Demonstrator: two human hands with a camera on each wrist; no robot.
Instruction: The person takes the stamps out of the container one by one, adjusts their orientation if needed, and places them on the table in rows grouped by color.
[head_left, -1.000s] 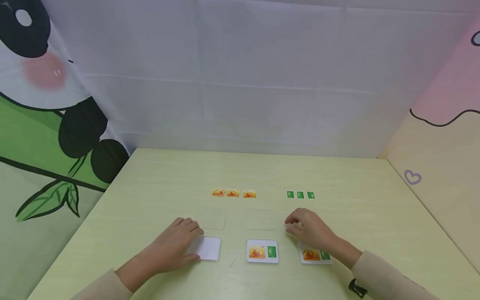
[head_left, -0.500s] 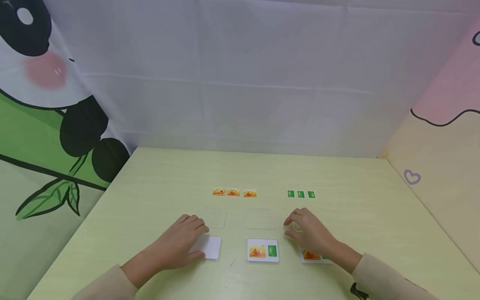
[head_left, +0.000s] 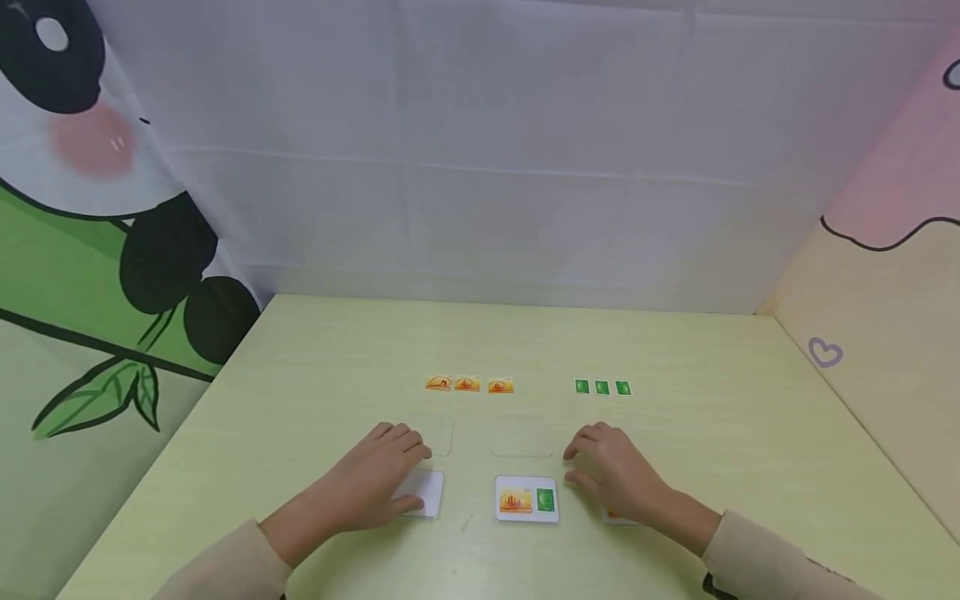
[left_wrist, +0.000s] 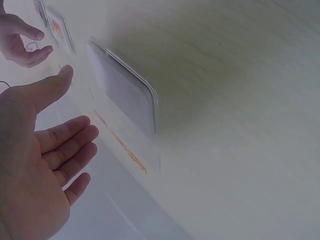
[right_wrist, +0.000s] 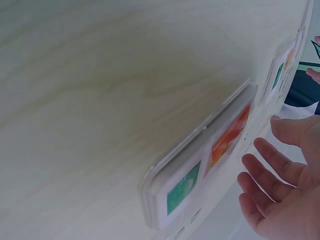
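My left hand hovers over a blank white card, covering its left part; its fingers are relaxed and hold nothing. The left wrist view shows this card in a clear case, apart from the fingers. On the right, my right hand hangs loosely over another cased card, mostly hidden in the head view. In the right wrist view that card carries an orange picture and a green one, beside the bent, empty fingers. Between the hands lies a middle card with the same kinds of pictures.
Farther back are three small orange stickers and three smaller green stickers. Clear rectangular covers lie flat behind the cards. A white cloth hangs at the table's far edge, with patterned panels at both sides.
My left hand has shifted right, covering more of the blank card. My right hand has moved slightly left and toward me, hiding more of the right card. The cards stay put.
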